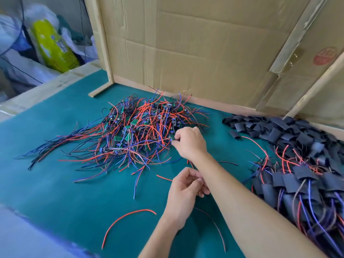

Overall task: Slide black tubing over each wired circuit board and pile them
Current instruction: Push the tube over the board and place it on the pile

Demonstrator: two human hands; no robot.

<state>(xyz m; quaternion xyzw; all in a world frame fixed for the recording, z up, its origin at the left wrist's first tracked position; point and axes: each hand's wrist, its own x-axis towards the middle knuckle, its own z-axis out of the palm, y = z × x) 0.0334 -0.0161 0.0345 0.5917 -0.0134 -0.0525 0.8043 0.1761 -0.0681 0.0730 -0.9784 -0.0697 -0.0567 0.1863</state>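
A tangled heap of small green circuit boards with red, blue and black wires [137,131] lies in the middle of the green table [55,183]. My right hand [189,142] reaches into its right edge and pinches one wired board [172,138]. My left hand [184,190] hovers nearer me with fingers curled, and I cannot tell whether it holds anything. Loose black tubing pieces [275,127] are heaped at the back right. Boards sleeved in black tubing [301,183] are piled at the right, under and beyond my right forearm.
A cardboard wall [204,49] with wooden strips closes off the back of the table. Single loose red wires [128,216] lie near the front edge. Bags and a yellow package [54,47] sit off the table at the far left.
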